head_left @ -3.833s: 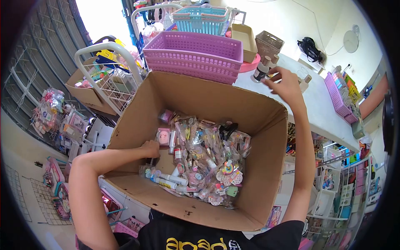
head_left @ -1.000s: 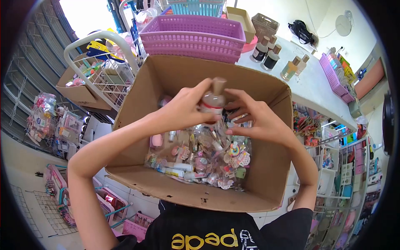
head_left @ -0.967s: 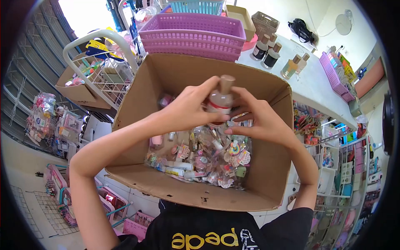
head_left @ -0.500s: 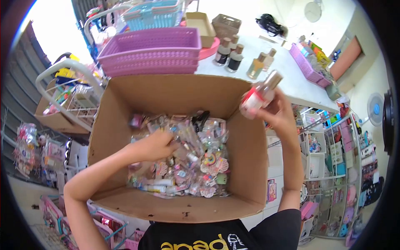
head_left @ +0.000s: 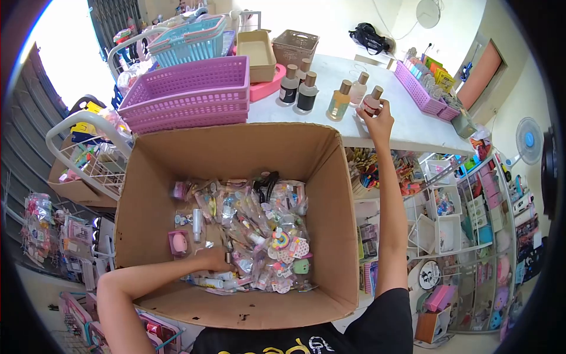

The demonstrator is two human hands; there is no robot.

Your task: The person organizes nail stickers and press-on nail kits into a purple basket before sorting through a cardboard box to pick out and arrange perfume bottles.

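Note:
My right hand [head_left: 379, 125] is closed around a perfume bottle [head_left: 371, 104] with a reddish label and a metallic cap, upright at the white table's front edge. Beside it stand a clear bottle [head_left: 358, 89] and a yellowish one [head_left: 339, 101]. Several dark-labelled bottles [head_left: 306, 94] are grouped further left. Down inside the cardboard box [head_left: 236, 141], my left hand [head_left: 212, 258] reaches among plastic-wrapped trinkets [head_left: 259, 218]. Its fingers curl by a small metallic cap [head_left: 228, 257]; whatever is under them is mostly hidden. A white tube [head_left: 197, 224] and a pink item [head_left: 178, 242] lie nearby.
Stacked purple baskets [head_left: 188, 88] and a blue basket [head_left: 188, 44] stand behind the box. On the white table [head_left: 401, 121], another purple basket [head_left: 421, 94] holds packages at right. A wheeled cart's white handle [head_left: 82, 121] is at left, shelves [head_left: 454, 253] at right.
My right hand has carried the red-labelled bottle from above the box's right edge to the table. My left hand has moved lower in the box, and the view has shifted.

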